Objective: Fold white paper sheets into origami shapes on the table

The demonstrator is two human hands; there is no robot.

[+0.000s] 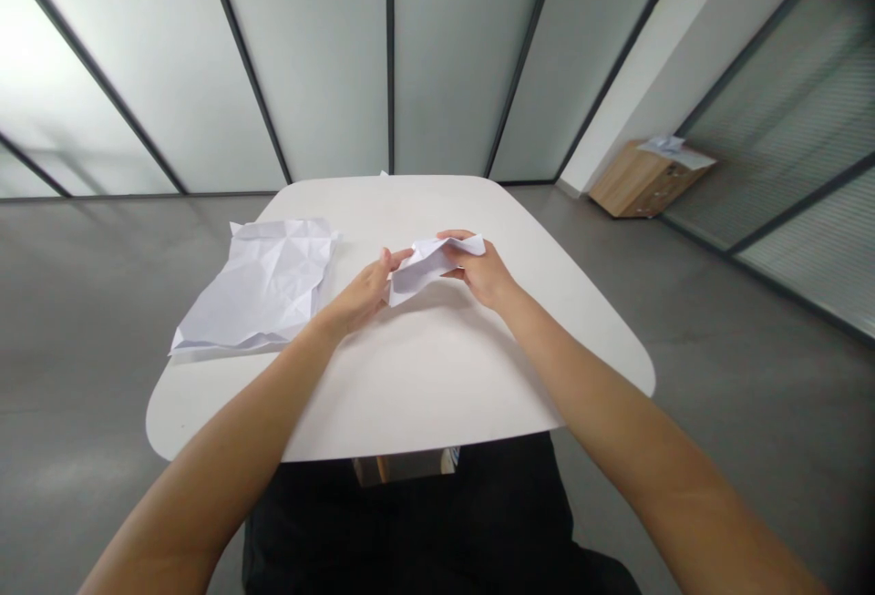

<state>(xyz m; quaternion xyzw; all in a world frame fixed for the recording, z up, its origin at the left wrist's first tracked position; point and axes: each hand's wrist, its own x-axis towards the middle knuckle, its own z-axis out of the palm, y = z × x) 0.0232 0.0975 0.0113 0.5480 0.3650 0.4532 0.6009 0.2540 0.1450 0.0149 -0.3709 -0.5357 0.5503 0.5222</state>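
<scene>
Frosted glass partitions (314,57) filled the head view behind a rounded white table (437,385), and a wooden cabinet (646,180) with papers (674,150) on top stood off to the right on the grey floor (88,349). Above the table I saw a creased sheet of white paper (427,267) between both hands. The right hand (482,271) closed narrowly around its right end; the left hand (362,290) met its left end, though how firmly I could not tell. A second crumpled sheet (260,285) lay spread on the table, left of the hands.
</scene>
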